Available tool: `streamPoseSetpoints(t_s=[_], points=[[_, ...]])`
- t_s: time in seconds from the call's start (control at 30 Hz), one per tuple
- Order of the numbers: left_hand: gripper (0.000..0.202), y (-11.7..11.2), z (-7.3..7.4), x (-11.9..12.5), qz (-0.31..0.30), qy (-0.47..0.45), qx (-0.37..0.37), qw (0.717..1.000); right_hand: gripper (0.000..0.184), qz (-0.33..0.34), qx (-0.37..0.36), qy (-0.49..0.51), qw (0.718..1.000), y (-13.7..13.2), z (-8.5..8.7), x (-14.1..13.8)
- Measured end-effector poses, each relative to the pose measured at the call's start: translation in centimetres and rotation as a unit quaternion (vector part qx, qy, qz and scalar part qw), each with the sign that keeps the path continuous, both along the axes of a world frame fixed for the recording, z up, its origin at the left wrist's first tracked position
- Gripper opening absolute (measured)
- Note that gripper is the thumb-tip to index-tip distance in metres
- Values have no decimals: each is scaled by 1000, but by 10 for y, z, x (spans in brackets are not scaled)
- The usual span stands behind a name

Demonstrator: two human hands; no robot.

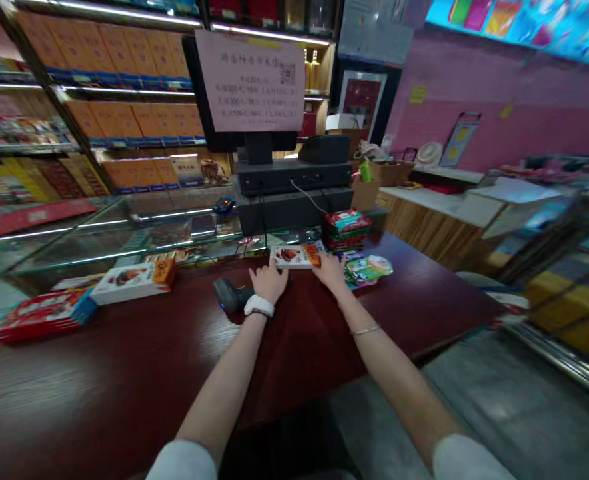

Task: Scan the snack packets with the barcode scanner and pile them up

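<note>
A white and orange snack box (294, 256) with a food picture lies flat at the far side of the dark red counter. My left hand (268, 283) is at its near left corner, fingers spread and fingertips touching the edge. At the box's right end, my right hand (331, 272) has its thumb on the near side and fingers over the end. Beside my left hand lies a black barcode scanner (229, 295), its handle partly hidden. Right of my right hand are green snack packets (369, 269); a stack of red and green packets (345, 230) stands behind.
A similar white and orange box (133, 280) and red packets (42, 315) lie on the counter (139, 380) at left. Behind stand a glass display case (74, 240) and a monitor with a paper sign (252, 83). Metal railings (569, 313) are at right.
</note>
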State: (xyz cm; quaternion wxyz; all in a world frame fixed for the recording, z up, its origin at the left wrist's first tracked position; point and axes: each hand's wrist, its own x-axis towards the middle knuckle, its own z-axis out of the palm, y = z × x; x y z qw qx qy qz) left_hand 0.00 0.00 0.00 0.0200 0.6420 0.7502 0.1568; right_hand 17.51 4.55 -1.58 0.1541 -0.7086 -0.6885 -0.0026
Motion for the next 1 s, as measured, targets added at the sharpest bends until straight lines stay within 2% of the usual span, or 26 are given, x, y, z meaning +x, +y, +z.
streamPoseSetpoints(t_s=[0.13,0.3,0.4,0.57,0.73,0.87,1.0], points=[[60,3,-2,2,-17,21,19,999,52,5,5,-21,1000,-4,-3,-1],[68,15,-2,-1,-41,-13,-83,996,50,43,-5,3,999,-3,-10,-7],[68,19,-2,-4,-55,-32,-80,995,53,48,-2,27,998,2,-16,-12],[55,16,-2,-8,-74,-59,-6,995,50,18,62,112,992,13,-23,-10],[43,11,1,-7,-45,-79,86,992,37,10,206,188,960,16,-26,-11],[37,10,6,-7,-32,-86,169,981,33,12,285,203,937,9,-20,-12],[31,6,13,-11,-49,-84,240,966,31,15,336,226,914,0,-9,-13]])
